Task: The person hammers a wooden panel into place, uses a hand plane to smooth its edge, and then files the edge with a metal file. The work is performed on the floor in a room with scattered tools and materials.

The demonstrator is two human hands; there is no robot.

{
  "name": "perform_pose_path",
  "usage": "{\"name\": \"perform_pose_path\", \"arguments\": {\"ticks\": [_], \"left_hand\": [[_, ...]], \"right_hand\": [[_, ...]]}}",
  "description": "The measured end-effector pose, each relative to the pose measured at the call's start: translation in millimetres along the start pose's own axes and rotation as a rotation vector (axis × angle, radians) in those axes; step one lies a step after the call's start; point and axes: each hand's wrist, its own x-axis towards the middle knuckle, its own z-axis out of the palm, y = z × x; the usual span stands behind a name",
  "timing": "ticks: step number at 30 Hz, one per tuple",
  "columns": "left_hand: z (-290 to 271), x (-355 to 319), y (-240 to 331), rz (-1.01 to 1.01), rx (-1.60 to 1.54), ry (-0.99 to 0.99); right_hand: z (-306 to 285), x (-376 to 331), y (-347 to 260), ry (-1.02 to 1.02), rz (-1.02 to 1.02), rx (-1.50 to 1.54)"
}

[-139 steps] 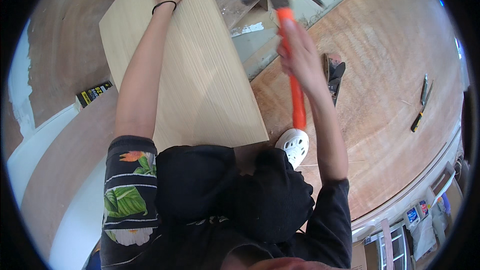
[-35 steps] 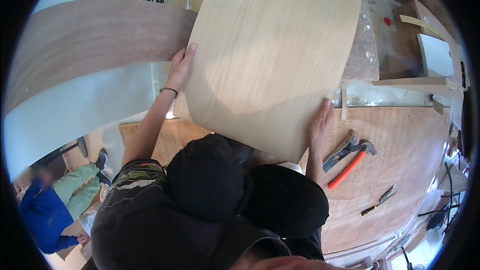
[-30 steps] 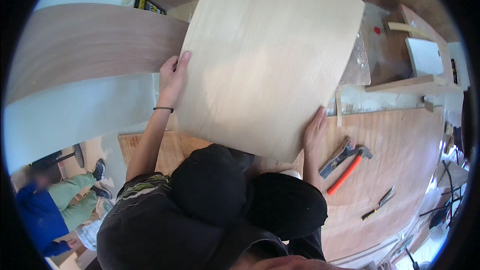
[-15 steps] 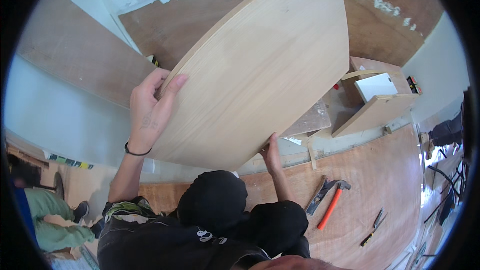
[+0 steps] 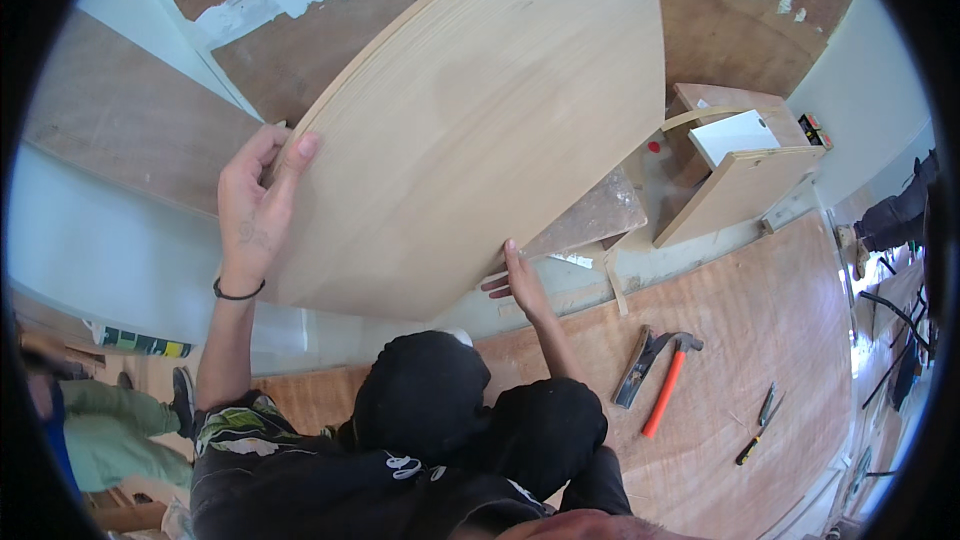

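A large pale plywood panel (image 5: 470,130) is tilted up in front of me, one long edge curved. My left hand (image 5: 255,205) grips that curved edge, its thumb on the broad face and its fingers round behind. At the lower right edge, my right hand (image 5: 522,285) holds the panel with one digit against the edge; the other fingers are partly hidden beneath it. To the right of my knees, on a brown plywood sheet (image 5: 740,310), lie a hand plane (image 5: 632,375), a claw hammer with an orange handle (image 5: 664,395) and a pair of slim dark-handled tools (image 5: 762,425).
Beyond the panel, an open wooden frame (image 5: 735,195) holds a white board (image 5: 735,138). A brown board (image 5: 130,110) stands at the left. One person in green trousers (image 5: 125,435) is at the lower left; another person's dark trouser leg (image 5: 895,215) shows at the right, near black cables.
The panel and both hands have shifted left in the view, and the whole scene has moved slightly with the camera. More of my right hand's fingers show below the panel edge.
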Motion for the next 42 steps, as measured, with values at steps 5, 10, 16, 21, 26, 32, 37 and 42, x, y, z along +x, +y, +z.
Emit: {"name": "perform_pose_path", "arguments": {"ticks": [5,10,16,21,26,32,37,42], "left_hand": [[-5.5,15.5,7.4,0.082,0.085,-0.053],[5.3,31.9,3.4,0.131,0.197,-0.163],[21.6,55.9,-0.3,0.211,0.284,-0.259],[11.2,62.6,-7.8,0.255,0.382,-0.293],[4.0,67.7,-23.2,0.246,0.453,-0.154],[-0.5,55.4,-17.7,0.370,0.684,-0.200],[-7.4,27.6,7.9,0.269,0.776,-0.333],[-7.6,2.4,17.2,0.328,0.744,-0.195]], "right_hand": [[7.4,25.0,-0.3,-0.229,0.068,-0.038],[13.9,19.1,0.6,-0.256,0.074,-0.109],[-79.4,-79.2,16.1,-0.054,-0.062,-0.062],[-199.4,-208.4,86.2,0.745,-0.016,-0.027],[-261.0,-256.2,156.7,1.235,0.321,-0.944],[-284.5,-223.3,202.7,1.173,0.247,-0.957],[-312.7,-216.4,219.8,1.047,0.316,-1.030],[-312.2,-212.7,141.1,1.246,0.207,-0.825]]}}
